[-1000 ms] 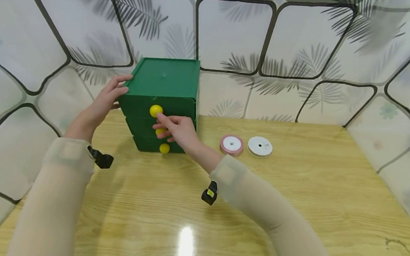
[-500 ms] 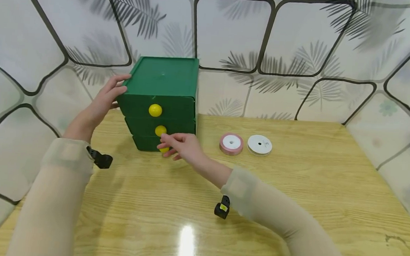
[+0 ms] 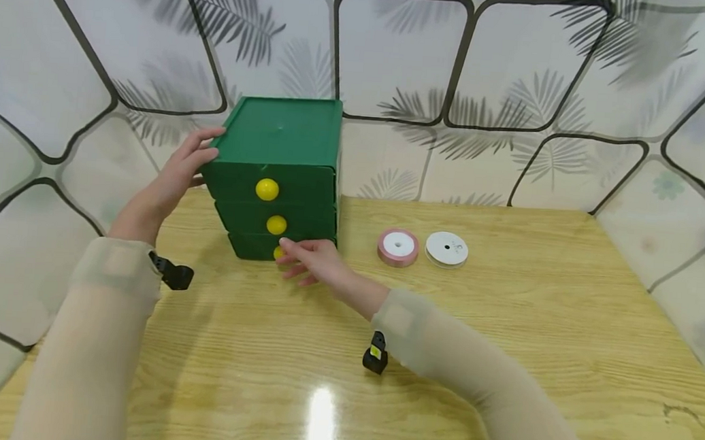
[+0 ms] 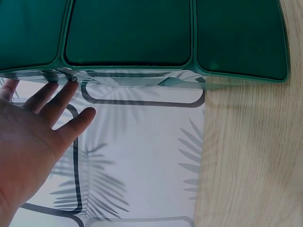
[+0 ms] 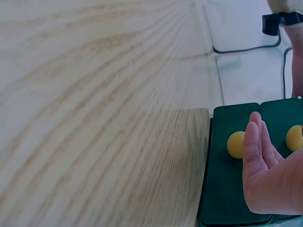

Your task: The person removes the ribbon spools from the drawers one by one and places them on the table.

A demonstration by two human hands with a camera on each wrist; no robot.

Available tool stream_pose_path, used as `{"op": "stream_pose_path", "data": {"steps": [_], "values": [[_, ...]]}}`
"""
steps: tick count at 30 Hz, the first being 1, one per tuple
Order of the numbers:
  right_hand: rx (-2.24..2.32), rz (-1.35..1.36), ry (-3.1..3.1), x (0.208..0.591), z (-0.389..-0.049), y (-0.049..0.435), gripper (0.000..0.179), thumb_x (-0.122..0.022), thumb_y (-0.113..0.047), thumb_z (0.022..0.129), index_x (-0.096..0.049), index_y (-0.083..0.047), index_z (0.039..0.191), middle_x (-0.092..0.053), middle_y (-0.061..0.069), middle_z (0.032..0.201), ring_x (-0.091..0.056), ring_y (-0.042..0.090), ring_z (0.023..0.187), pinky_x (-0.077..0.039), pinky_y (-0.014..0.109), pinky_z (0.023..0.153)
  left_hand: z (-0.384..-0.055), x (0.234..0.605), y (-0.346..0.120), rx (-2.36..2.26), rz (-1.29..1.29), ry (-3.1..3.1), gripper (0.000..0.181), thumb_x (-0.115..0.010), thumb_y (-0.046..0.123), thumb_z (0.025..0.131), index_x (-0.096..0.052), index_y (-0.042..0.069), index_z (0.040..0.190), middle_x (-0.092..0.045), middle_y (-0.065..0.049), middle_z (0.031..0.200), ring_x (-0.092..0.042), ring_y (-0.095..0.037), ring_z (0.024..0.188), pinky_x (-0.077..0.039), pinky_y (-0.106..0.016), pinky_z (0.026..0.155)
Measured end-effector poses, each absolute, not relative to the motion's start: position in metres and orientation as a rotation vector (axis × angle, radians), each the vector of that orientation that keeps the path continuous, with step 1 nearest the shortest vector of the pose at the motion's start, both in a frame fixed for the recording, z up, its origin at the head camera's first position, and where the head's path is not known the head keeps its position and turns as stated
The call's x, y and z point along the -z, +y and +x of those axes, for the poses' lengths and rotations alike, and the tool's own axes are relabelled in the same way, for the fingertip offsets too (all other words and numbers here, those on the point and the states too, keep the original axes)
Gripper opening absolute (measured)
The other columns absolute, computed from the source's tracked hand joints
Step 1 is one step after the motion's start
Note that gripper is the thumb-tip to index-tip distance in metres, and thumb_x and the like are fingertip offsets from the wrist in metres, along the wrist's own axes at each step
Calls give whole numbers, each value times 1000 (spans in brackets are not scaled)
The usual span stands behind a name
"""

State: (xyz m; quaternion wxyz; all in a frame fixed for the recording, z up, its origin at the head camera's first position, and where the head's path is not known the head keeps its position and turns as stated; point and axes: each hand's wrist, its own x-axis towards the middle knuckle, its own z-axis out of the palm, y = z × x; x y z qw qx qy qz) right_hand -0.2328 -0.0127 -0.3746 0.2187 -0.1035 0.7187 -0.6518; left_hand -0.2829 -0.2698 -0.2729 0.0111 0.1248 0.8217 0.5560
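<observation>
A green cabinet (image 3: 281, 133) of three drawers with yellow ball knobs stands on the wooden table. My left hand (image 3: 171, 177) steadies its left side, fingertips on the top edge; in the left wrist view those fingers (image 4: 59, 101) are spread along the cabinet's wall. At the bottom drawer is my right hand (image 3: 321, 262), its thumb and fingers beside the bottom knob (image 3: 278, 252) and partly covering it. From the right wrist, the fingers (image 5: 252, 142) look straight in front of that knob; whether they touch it I cannot tell. All drawers look closed.
To the right of the cabinet lie a pink ribbon spool (image 3: 397, 248) and a white spool (image 3: 446, 249). Behind the table (image 3: 504, 340) hangs a patterned wall covering (image 3: 400, 60), close to the cabinet's back.
My right hand has dropped from the top and middle knobs to the bottom one, which it now partly hides. The left hand stays on the cabinet's side.
</observation>
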Motion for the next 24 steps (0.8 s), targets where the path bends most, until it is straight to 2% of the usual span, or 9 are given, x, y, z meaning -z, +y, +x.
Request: {"op": "stream_pose_path", "data": {"steps": [6,11,14,18,21,24], "values": [[1841,-227,1988,377,-241,-21,46,-60,-42,96,-69,-2,116,-72,9,105,-70,22,89,-56,40,73,-283,273,-270,-1734,383,2560,55,-35,43,103,-23,26,154,-11,-11,160,-25,-38,138,-19,-61,107],[1886,-209,1982,373,-245,-30,48,-62,-44,94,-68,-3,118,-74,3,98,-71,18,83,-55,32,65,-282,273,-270,-1736,385,2565,55,-35,43,103,-24,26,154,-13,-13,159,-26,-37,137,-19,-61,107],[1922,-199,1960,369,-246,-33,49,-62,-45,94,-69,-2,118,-74,5,99,-71,19,83,-55,31,64,-283,273,-269,-1731,391,2566,54,-35,43,103,-24,26,153,-14,-13,158,-25,-36,138,-19,-61,107],[1949,-188,1957,364,-246,-37,50,-62,-46,94,-71,-2,115,-74,5,98,-70,19,80,-55,42,77,-284,273,-269,-1729,394,2565,54,-35,43,103,-24,26,154,-11,-12,160,-22,-36,140,-19,-61,107],[1950,-175,1975,361,-245,-39,48,-62,-45,94,-71,-1,113,-74,4,93,-69,14,73,-51,48,85,-284,273,-270,-1730,390,2565,54,-36,42,103,-24,26,153,-9,-11,160,-20,-36,141,-18,-61,107],[1947,-169,1992,361,-246,-40,47,-62,-44,94,-72,-1,111,-74,3,91,-68,11,69,-52,46,83,-283,272,-270,-1734,392,2564,54,-36,42,103,-24,26,154,-9,-12,160,-20,-36,141,-18,-61,107]]}}
